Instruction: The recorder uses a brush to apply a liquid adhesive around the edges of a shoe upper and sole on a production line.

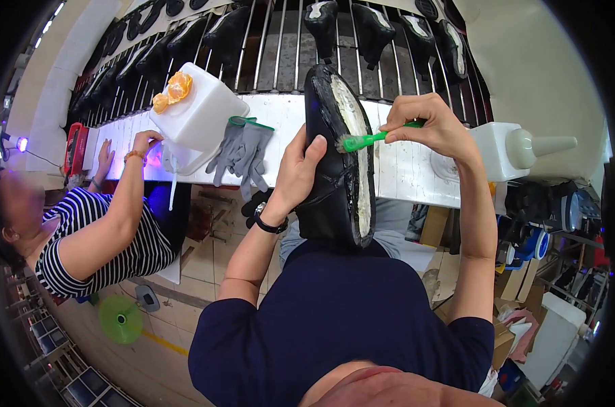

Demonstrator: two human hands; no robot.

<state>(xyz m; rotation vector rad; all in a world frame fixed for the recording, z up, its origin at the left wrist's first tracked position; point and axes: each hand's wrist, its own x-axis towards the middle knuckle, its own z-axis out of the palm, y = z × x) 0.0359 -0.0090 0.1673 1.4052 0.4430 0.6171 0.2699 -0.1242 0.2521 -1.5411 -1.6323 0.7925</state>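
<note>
A black shoe upper (328, 152) stands in front of me, tilted so its pale, unsoled underside faces right. My left hand (299, 168) grips it from the left side, the thumb lying along the black upper. In my right hand (426, 125) is a small green-handled brush (372, 140), pinched between thumb and fingers. Its bristles touch the left edge of the shoe's underside, about midway along. The fingers of my left hand behind the shoe are partly hidden.
Grey gloves (243, 152) and a white container (202, 112) with peeled orange fruit (177, 88) on top stand left on the white bench (402, 173). Right is a white spouted bottle (501, 150). Black shoes (372, 30) lie on the roller rack beyond. A co-worker in stripes (107, 237) sits left.
</note>
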